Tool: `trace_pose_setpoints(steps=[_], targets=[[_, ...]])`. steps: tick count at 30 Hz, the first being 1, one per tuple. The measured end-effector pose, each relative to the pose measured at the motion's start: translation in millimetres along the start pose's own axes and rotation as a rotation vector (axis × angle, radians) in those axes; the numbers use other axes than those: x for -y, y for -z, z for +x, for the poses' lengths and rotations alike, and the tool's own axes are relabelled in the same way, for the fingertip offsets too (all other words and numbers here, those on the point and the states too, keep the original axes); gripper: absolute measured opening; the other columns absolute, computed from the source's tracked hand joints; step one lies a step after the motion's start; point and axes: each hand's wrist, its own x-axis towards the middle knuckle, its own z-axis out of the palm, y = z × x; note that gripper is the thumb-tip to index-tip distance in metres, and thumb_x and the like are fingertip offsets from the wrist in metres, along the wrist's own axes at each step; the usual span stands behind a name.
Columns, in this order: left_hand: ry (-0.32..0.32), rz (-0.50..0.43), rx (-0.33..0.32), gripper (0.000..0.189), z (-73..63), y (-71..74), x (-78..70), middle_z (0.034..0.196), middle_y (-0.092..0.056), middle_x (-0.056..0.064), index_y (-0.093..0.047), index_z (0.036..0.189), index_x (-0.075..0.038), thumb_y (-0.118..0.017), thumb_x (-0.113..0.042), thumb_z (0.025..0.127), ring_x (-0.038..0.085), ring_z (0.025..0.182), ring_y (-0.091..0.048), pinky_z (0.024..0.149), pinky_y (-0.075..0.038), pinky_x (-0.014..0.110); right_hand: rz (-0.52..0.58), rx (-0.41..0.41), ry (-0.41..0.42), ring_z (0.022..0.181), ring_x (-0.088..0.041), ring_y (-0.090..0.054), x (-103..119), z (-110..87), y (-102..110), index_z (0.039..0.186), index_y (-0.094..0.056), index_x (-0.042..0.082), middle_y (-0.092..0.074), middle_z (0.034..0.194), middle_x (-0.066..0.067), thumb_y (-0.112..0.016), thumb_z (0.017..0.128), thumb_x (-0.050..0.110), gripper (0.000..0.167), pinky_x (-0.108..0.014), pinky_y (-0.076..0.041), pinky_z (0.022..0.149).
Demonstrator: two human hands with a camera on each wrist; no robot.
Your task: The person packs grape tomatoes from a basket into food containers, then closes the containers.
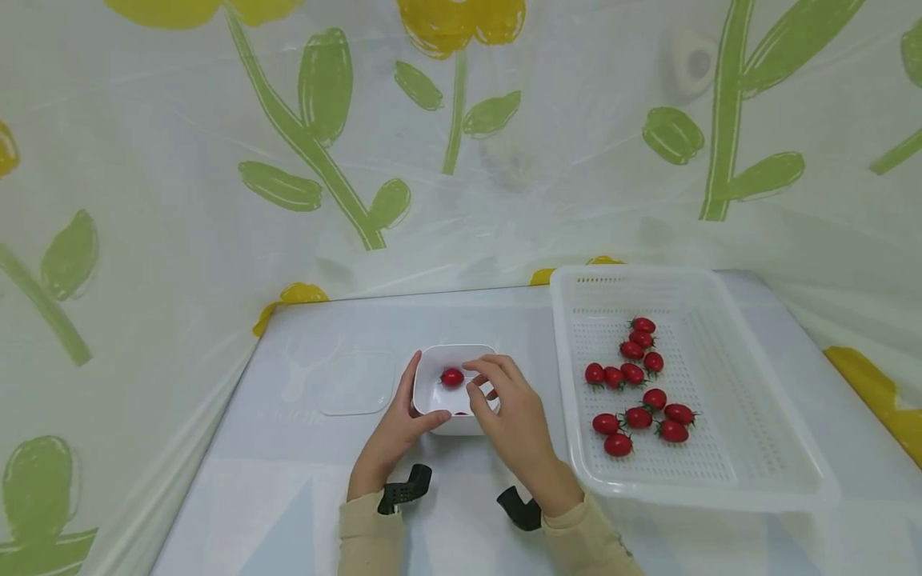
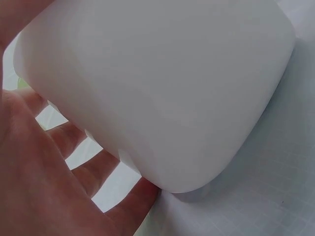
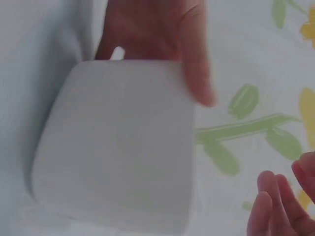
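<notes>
A small square white container point(image 1: 461, 426) stands on the table, one cherry tomato point(image 1: 452, 378) lying inside and a sliver of red showing behind its near wall. My left hand point(image 1: 398, 430) grips its left side, thumb over the near rim. In the left wrist view, the fingers of the left hand point(image 2: 42, 164) spread along the wall of the container point(image 2: 167, 93). Over the container's right part hovers my right hand point(image 1: 520, 420), fingers loosely bent. The right wrist view shows nothing between the fingertips of this right hand point(image 3: 283, 209), beside the container point(image 3: 118, 147).
To the right stands a large white perforated basket point(image 1: 756, 376) with several cherry tomatoes point(image 1: 638, 418) on its floor. A clear lid point(image 1: 358, 384) lies left of the container. Behind the table hangs a flower-patterned sheet point(image 1: 533, 224).
</notes>
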Motion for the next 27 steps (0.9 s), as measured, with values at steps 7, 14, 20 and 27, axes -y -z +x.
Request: trace_pose_setpoints(steps=[7, 14, 20, 27], targets=[[0.010, 0.002, 0.010, 0.092, 1.2, -0.3, -2.7, 0.140, -0.023, -0.008, -0.009, 0.138, -0.045, -0.070, -0.016, 0.077, 0.028, 0.118, -0.035, 0.087, -0.042, 0.038, 0.040, 0.020, 0.067, 0.081, -0.008, -0.056, 18.5, 4.0, 18.9, 0.110, -0.060, 0.012, -0.053, 0.108, 0.002, -0.057, 0.085, 0.013, 0.025, -0.024, -0.049, 0.063], [0.039, -0.021, 0.035, 0.092, 0.2, 2.8, -0.6, 0.142, -0.017, -0.010, -0.006, 0.138, -0.045, -0.069, -0.015, 0.078, 0.025, 0.125, -0.028, 0.093, -0.037, 0.042, 0.061, 0.000, 0.053, 0.083, -0.010, -0.055, 22.2, 6.3, 38.9, 0.112, -0.059, 0.013, -0.054, 0.109, 0.002, -0.059, 0.085, 0.011, 0.028, -0.026, -0.049, 0.065], [0.025, -0.023, 0.020, 0.091, -0.4, 1.9, 0.4, 0.140, -0.019, -0.017, -0.010, 0.136, -0.050, -0.070, -0.014, 0.077, 0.019, 0.126, -0.026, 0.096, -0.033, 0.042, 0.069, -0.024, 0.047, 0.084, -0.009, -0.056, 18.9, 8.1, 50.9, 0.114, -0.058, 0.014, -0.056, 0.109, 0.002, -0.059, 0.085, 0.010, 0.029, -0.025, -0.049, 0.066], [-0.002, -0.007, 0.015, 0.092, -0.3, 2.4, 2.2, 0.141, -0.018, -0.017, -0.009, 0.136, -0.049, -0.070, -0.015, 0.076, 0.018, 0.127, -0.025, 0.097, -0.033, 0.044, 0.045, -0.088, 0.041, 0.084, -0.009, -0.057, 14.1, 16.3, 73.3, 0.114, -0.058, 0.015, -0.058, 0.105, 0.002, -0.059, 0.085, 0.009, 0.029, -0.024, -0.048, 0.068]])
